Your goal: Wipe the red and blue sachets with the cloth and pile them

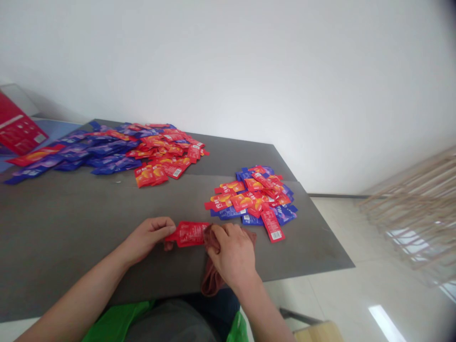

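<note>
A red pouch with pale print lies sideways between my hands, just above or on the dark table. My left hand pinches its narrow neck between thumb and fingers. Over the pouch's right end, my right hand grips a brown cloth, which covers that end and hangs down toward the table's front edge. Beyond my right hand sits a small heap of red and blue pouches.
A larger pile of red and blue pouches spreads along the back left. At far left stands a red printed box. A white wall runs behind the table. Stacked wooden frames and a stool are at right.
</note>
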Tool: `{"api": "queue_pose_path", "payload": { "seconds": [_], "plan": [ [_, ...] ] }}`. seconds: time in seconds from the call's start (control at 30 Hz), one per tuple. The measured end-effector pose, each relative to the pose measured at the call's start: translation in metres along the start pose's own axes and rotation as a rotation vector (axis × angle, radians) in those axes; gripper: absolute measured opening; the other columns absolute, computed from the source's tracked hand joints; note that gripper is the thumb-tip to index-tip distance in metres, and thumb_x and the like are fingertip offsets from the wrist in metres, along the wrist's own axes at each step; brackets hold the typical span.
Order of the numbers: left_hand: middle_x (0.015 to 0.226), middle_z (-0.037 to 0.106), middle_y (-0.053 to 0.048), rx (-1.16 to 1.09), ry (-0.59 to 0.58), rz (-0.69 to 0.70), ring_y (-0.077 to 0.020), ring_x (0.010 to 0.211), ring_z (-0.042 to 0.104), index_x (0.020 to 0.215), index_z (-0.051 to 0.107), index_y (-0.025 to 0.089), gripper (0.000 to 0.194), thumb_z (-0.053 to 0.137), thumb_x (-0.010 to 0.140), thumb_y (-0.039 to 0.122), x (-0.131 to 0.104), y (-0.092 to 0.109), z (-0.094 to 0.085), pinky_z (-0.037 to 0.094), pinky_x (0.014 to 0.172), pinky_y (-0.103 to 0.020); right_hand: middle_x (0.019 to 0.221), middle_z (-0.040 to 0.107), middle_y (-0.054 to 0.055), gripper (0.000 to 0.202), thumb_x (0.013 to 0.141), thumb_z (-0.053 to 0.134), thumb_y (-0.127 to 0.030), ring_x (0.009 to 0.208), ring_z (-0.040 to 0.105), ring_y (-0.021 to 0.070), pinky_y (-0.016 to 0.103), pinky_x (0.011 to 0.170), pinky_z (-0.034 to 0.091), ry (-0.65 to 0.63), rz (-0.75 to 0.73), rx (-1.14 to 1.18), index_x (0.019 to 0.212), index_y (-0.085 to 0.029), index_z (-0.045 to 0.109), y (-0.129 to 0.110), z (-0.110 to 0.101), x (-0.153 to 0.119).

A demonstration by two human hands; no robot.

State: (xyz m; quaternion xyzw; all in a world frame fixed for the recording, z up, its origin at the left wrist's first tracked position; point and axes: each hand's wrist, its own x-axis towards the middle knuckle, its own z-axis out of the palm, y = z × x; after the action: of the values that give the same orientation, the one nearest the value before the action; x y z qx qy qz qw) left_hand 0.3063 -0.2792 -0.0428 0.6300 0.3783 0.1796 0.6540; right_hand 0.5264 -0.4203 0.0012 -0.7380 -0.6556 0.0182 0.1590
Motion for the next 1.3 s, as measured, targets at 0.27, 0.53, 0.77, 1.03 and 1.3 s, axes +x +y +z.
{"api": "queue_pose_path", "payload": {
  "seconds": [0.27,0.53,0.77,1.03,1.3],
  "plan": [
    [0.061,0.062,0.002,0.14,-0.045,0.021,-0.0143,0.058,0.057,0.074,0.059,0.019,0.032,0.061,0.088,0.048,0.001,0.004,0.006,0.044,0.059,-0.025,0.099,0.062,0.002,0.011,0.085,0.066,-0.032,0.093,0.056,0.0214,0.032,0.077,0.044,0.002,-0.035,0.07,0.095,-0.028,0.065,-0.034,0.015,0.038],
    [0.063,0.062,0.002,0.259,-0.072,-0.01,-0.0159,0.06,0.059,0.073,0.058,0.02,0.033,0.06,0.087,0.05,0.002,0.007,0.01,0.047,0.061,-0.026,0.103,0.063,0.007,0.012,0.093,0.061,-0.033,0.096,0.059,0.0236,0.032,0.072,0.043,-0.022,0.248,-0.158,0.1,-0.025,0.067,0.031,0.005,0.036],
    [0.063,0.06,0.002,0.216,-0.075,0.026,-0.0151,0.06,0.056,0.075,0.061,0.02,0.032,0.061,0.087,0.049,0.003,0.005,0.009,0.045,0.059,-0.025,0.108,0.062,0.003,0.015,0.09,0.065,-0.033,0.1,0.055,0.0227,0.034,0.08,0.044,0.078,0.035,0.021,0.105,-0.03,0.064,-0.023,-0.011,0.019],
    [0.063,0.061,0.003,0.339,-0.074,0.0,-0.0157,0.061,0.058,0.076,0.062,0.02,0.031,0.059,0.088,0.048,0.003,0.004,0.011,0.045,0.058,-0.024,0.103,0.062,0.005,0.014,0.089,0.068,-0.034,0.099,0.055,0.024,0.036,0.08,0.043,-0.028,0.047,-0.032,0.101,-0.028,0.065,-0.018,0.03,0.033],
    [0.064,0.062,0.002,0.29,-0.09,-0.013,-0.0166,0.062,0.06,0.075,0.06,0.02,0.033,0.059,0.088,0.051,0.003,0.005,0.01,0.047,0.06,-0.025,0.104,0.062,0.005,0.015,0.089,0.065,-0.028,0.096,0.057,0.0227,0.032,0.077,0.042,0.024,0.203,-0.102,0.104,-0.028,0.066,0.027,-0.009,0.024]
  ]
}}
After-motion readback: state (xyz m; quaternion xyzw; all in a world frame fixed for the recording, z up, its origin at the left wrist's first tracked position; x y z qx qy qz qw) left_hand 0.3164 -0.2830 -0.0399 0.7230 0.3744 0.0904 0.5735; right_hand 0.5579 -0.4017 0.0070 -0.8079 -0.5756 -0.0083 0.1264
